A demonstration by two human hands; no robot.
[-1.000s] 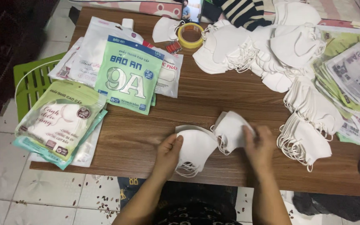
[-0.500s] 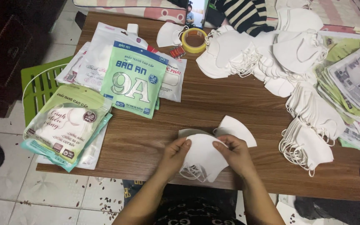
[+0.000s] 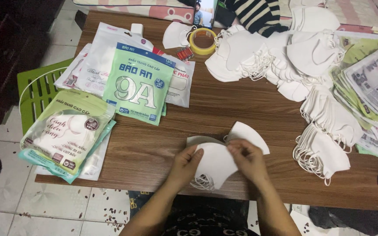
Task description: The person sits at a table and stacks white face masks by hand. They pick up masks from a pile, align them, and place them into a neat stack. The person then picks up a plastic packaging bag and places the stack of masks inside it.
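Two hands: left hand (image 3: 184, 164), right hand (image 3: 248, 159). Three white masks (image 3: 217, 161) at six o'clock. One tape roll (image 3: 203, 40) at twelve. One green packet (image 3: 138, 89) at ten. Loose mask heap (image 3: 285, 61) at two: too many to count.

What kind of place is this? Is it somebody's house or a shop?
Probably a home where face masks get packed by hand. A wooden table on a tiled floor holds a heap of loose white masks and printed mask packets.
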